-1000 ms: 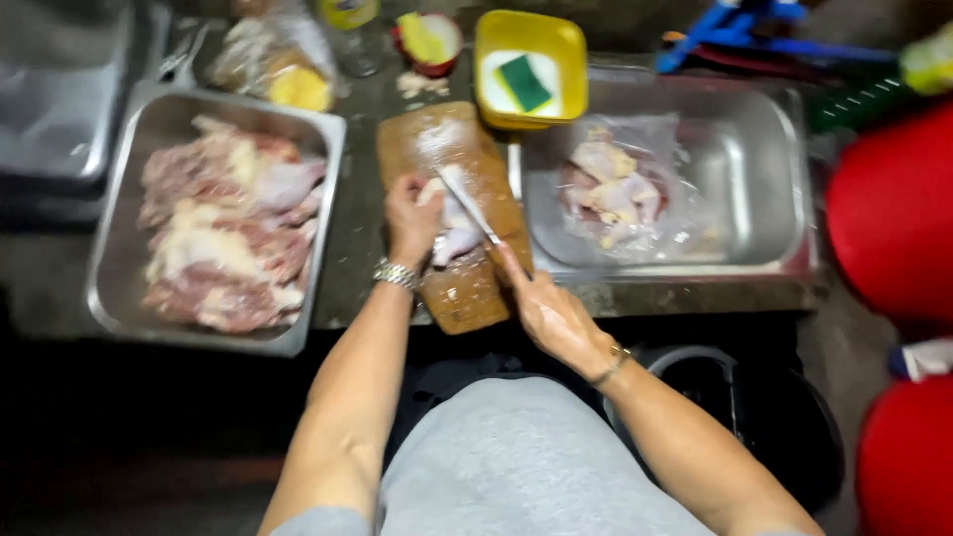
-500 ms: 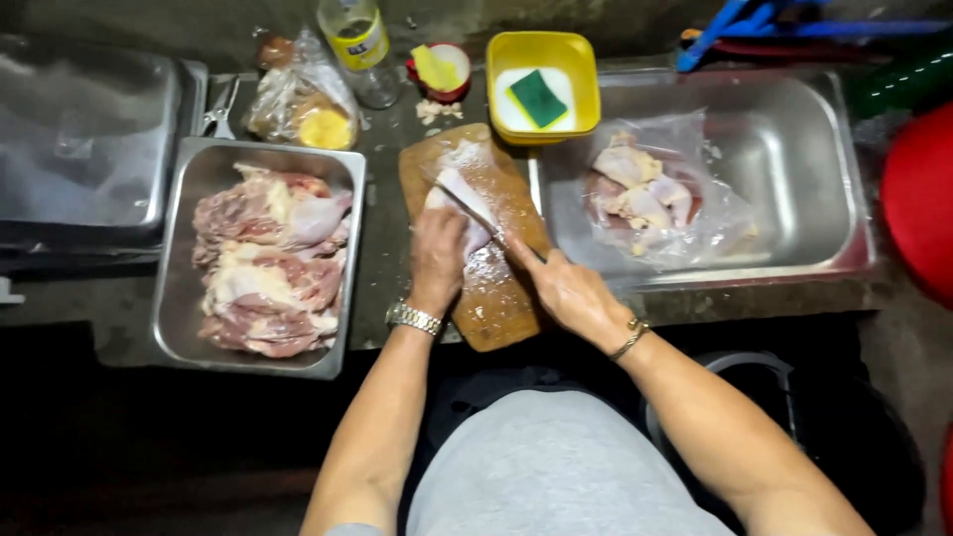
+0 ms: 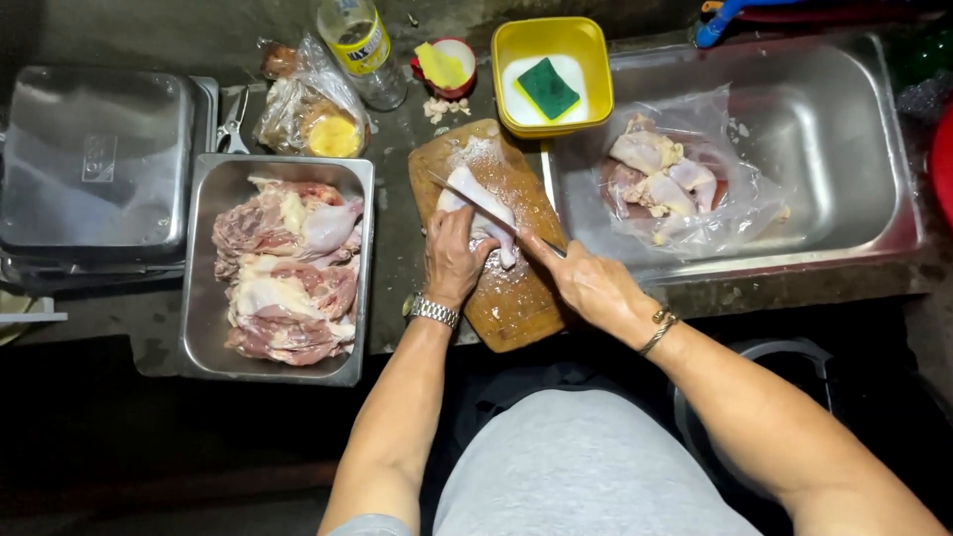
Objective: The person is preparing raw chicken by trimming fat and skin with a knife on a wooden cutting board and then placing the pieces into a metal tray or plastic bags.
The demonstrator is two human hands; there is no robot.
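1. Pale, soft and shiny, a raw chicken piece (image 3: 479,210) lies on the brown wooden cutting board (image 3: 516,298). The board is long with round corners, and white bits are scattered on it.
2. The left hand (image 3: 452,260) presses down on the raw chicken piece with its fingers curled over the meat. A silver metal watch (image 3: 435,312) sits on that wrist.
3. The right hand (image 3: 593,286) is closed tight around the handle of a thin metal knife (image 3: 475,199). The blade lies slanted across the chicken piece.
4. Left of the board stands a deep, shiny steel tray (image 3: 199,337) full of pink and white raw chicken (image 3: 288,268), wet and lumpy.
5. Right of the board is a smooth steel sink (image 3: 844,149). In it lies a crinkly clear plastic bag (image 3: 695,189) holding more raw meat.
6. Above the board sits a square yellow plastic tub (image 3: 586,50) with a green sponge (image 3: 547,87) inside.
7. Near it are a small red cup (image 3: 445,67), a clear bottle with a yellow label (image 3: 362,50), and a see-through bag with something yellow in it (image 3: 316,111).
8. On the far left lies a flat grey metal lid (image 3: 94,159).
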